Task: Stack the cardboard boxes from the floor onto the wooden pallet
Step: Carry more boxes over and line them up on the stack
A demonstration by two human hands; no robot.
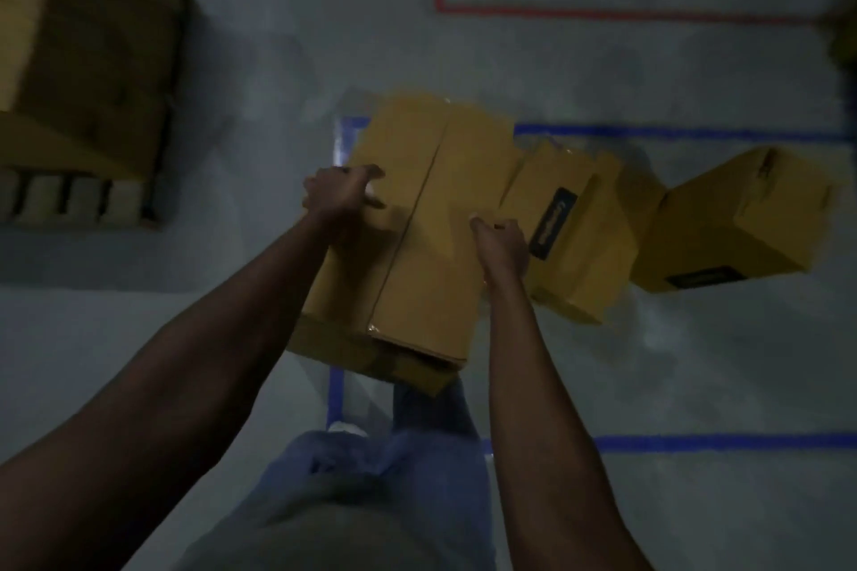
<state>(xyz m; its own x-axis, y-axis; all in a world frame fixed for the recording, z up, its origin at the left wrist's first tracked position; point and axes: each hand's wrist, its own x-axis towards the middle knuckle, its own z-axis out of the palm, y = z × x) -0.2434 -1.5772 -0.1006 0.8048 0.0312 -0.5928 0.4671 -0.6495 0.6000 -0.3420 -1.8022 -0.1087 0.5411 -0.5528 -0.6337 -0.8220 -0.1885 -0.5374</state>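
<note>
Cardboard box (431, 218), over a lower box (371, 357) on the floor (649, 376), is clamped at its side edges by the left hand (338, 195) and right hand (503, 246); best keep both grips level, swinging left to the pallet (74, 202).

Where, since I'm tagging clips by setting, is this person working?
Probably a warehouse or storeroom: cardboard boxes stacked on a wooden pallet, loose boxes on a grey floor, and blue tape lines and a red tape outline marking floor zones.

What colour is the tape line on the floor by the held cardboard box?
Blue tape line beside the tan cardboard box; head view.
</note>
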